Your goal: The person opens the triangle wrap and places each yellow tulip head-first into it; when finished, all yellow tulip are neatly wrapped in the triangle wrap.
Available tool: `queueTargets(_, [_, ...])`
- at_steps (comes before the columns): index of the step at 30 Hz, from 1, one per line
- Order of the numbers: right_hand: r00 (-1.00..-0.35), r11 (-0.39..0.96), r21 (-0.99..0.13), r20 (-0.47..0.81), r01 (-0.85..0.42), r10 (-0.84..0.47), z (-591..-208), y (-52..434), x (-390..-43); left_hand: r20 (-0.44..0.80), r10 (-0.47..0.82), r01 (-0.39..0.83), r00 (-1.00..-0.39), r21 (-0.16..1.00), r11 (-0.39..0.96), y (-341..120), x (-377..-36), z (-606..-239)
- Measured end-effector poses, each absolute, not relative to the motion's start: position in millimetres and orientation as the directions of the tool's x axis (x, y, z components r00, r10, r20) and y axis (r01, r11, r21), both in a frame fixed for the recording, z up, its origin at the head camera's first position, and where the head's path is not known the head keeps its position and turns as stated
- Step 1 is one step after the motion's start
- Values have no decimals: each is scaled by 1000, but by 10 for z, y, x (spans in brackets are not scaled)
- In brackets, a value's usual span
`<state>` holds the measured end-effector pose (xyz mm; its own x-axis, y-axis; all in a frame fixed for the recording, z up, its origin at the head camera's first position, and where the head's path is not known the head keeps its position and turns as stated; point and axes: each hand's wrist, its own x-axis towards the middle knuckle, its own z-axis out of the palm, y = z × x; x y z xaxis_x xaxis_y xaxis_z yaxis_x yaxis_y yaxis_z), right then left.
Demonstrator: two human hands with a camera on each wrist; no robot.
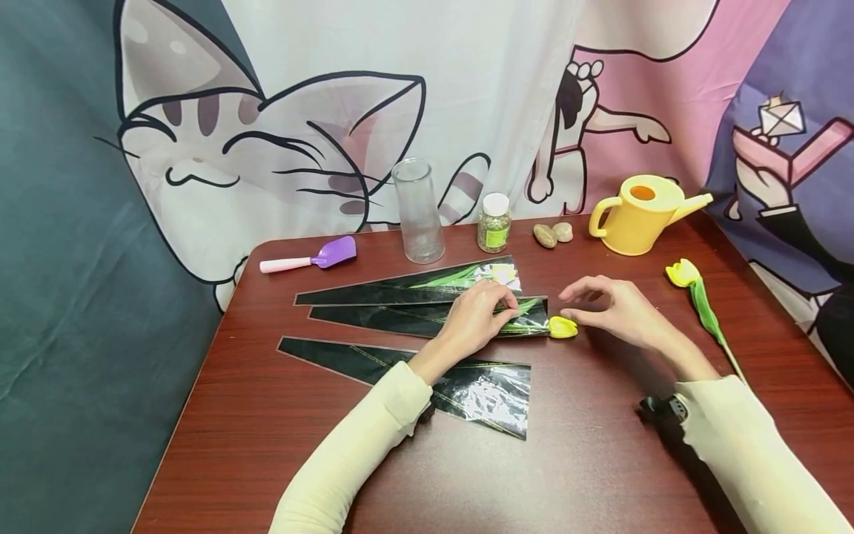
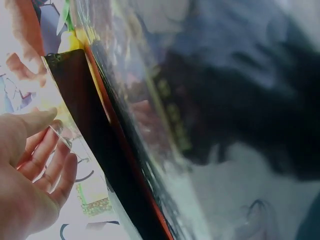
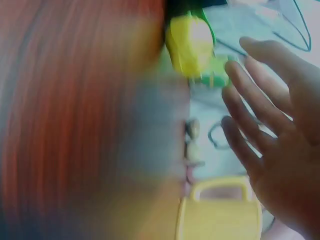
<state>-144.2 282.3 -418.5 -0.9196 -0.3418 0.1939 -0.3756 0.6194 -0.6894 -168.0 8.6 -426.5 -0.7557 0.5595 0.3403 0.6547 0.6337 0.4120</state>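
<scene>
Table (image 1: pixel 600 460): dark red wood grain, carrying both forearms in cream sleeves.
Backdrop (image 1: pixel 280 133): cartoon cat cloth beyond both hands; no words can be read on it.
Empty sleeve (image 1: pixel 427 374): black-and-clear flower wrap with a gold line, lying under the left forearm.
Far sleeve (image 1: pixel 414 285): a wrapped flower just beyond the left hand, green leaves showing through.
Middle sleeve (image 1: pixel 427 319): under the left hand, its open end toward the right hand; a green stem lies inside.
Watering can (image 1: pixel 640 213): yellow, well beyond the right hand.
Loose tulip (image 1: pixel 700 304): yellow head, green stem, out past the right hand, apart from it.
Glass vase (image 1: pixel 418 211): clear, ribbed, beyond the left hand.
Left hand (image 1: pixel 475 319): fingers curled, pinching the film at the middle sleeve's mouth.
Right hand (image 1: pixel 617 308): fingers loosely spread and slightly bent, gripping nothing; fingertips just beside the tulip head.
Trowel (image 1: pixel 313 258): purple blade, pink handle, far out to the left hand's side.
Jar (image 1: pixel 494 222): white cap, green label; print too small to read.
Stones (image 1: pixel 554 233): two, between jar and can.
Tulip head (image 1: pixel 563 327): yellow, poking out of the middle sleeve's mouth, between the two hands.
Risk: I judge the thin film may crumple or slide if the pinch loosens, and the stem could snag at the mouth, bending the head.
</scene>
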Motion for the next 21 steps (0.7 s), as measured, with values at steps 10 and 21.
queueTargets(10, [-869,651,-610,135,-452,-476,-4308,2992,-1384,330,554,645,-764,417,641,74,-1666,-4249])
queueTargets(21, [-888,654,-625,153,-427,-434,-4282,2961,-1401,318,556,639,-768,425,641,72,-1680,-4251])
